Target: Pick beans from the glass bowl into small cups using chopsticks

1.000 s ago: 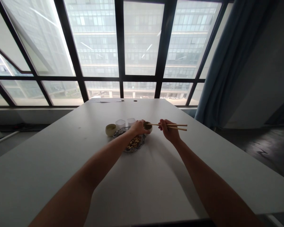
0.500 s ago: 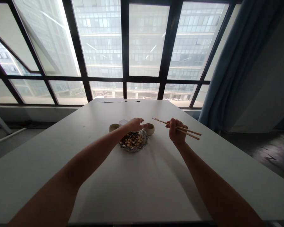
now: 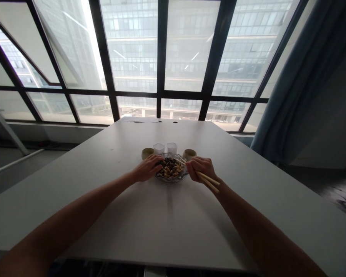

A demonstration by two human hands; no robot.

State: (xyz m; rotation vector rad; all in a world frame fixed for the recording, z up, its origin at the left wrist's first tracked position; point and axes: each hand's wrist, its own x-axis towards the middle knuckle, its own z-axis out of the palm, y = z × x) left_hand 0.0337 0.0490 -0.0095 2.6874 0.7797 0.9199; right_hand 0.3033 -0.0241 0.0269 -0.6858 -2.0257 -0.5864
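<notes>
The wooden chopsticks (image 3: 207, 178) are in the right hand (image 3: 201, 168), its fingers closed around the shafts and pinching both together; the tips point over the right rim of a clear, scalloped bowl (image 3: 172, 180), and whether they grip anything cannot be told. In judgement, the sticks are light, stiff and rather smooth, best held toward the rear so the tips stay free. The bowl stands on the white surface (image 3: 150, 227) between the two hands, filled with mixed nuts (image 3: 171, 169). It appears to be glass: probably fairly heavy, rigid and breakable, best steadied by its outer rim. The left hand (image 3: 147, 168) is at the left rim, thumb parted from the fingers; firm contact cannot be confirmed. Behind the bowl stand two translucent cups, left (image 3: 158, 149) and right (image 3: 172, 148), flanked by a greenish cup (image 3: 147, 154) and a rounded cup (image 3: 189, 155).
</notes>
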